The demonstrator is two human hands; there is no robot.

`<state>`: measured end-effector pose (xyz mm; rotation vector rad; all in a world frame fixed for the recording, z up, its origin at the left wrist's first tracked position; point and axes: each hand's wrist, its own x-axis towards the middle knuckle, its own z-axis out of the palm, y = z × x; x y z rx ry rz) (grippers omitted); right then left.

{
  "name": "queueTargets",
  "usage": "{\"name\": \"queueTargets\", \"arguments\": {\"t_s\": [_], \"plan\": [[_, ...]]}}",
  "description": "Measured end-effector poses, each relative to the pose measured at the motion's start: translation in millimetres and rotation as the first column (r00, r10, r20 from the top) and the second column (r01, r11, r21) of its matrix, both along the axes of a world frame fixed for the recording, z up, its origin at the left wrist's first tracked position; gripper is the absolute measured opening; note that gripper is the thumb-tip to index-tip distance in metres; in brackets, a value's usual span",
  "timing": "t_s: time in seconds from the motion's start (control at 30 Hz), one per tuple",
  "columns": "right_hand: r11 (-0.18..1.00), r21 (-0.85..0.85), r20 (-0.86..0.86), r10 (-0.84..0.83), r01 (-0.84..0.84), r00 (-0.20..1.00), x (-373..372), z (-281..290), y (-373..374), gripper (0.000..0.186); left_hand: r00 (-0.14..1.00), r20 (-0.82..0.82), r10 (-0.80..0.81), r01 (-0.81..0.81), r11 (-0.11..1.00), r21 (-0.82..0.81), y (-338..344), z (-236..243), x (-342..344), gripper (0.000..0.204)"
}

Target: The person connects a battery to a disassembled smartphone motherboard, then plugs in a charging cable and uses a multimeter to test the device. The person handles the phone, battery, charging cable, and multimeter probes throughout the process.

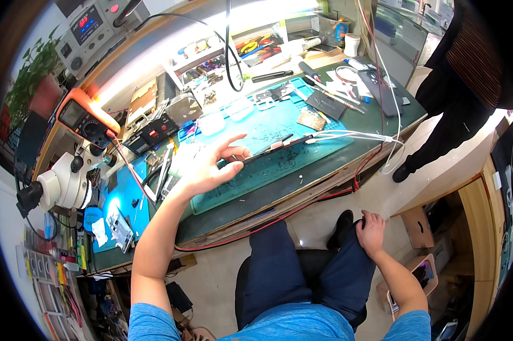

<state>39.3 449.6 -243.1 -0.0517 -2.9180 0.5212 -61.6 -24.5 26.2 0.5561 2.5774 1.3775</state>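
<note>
Near the bench's (256, 207) front edge, over open mat (239, 187)—pinching a dark panel (278, 148) by its left end with left hand (205, 167); slanting lengthwise rightward and away, toward white cables (347, 133)—resting right hand (372, 232), fingers slightly spread, on knee (348, 243).

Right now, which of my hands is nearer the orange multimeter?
Left. Your left hand is over the bench, right of the multimeter; your right hand rests on your knee, farther away.
</note>
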Motion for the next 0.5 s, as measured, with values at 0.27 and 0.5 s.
{"name": "queueTargets", "arguments": {"t_s": [0.27,0.5], "plan": [[1.000,0.004,-0.009,0.021,-0.021,1.000,-1.9,-0.7,-5.1,0.037,1.000,0.012,-0.008,0.007,0.999,0.041,-0.5,-1.6,0.5,0.071],[1.000,0.005,-0.001,0.015,-0.015,1.000,-3.9,-3.4,-1.5,0.037,1.000,0.010,-0.015,0.015,0.999,0.034,-0.1,-2.0,0.0,0.071]]}}
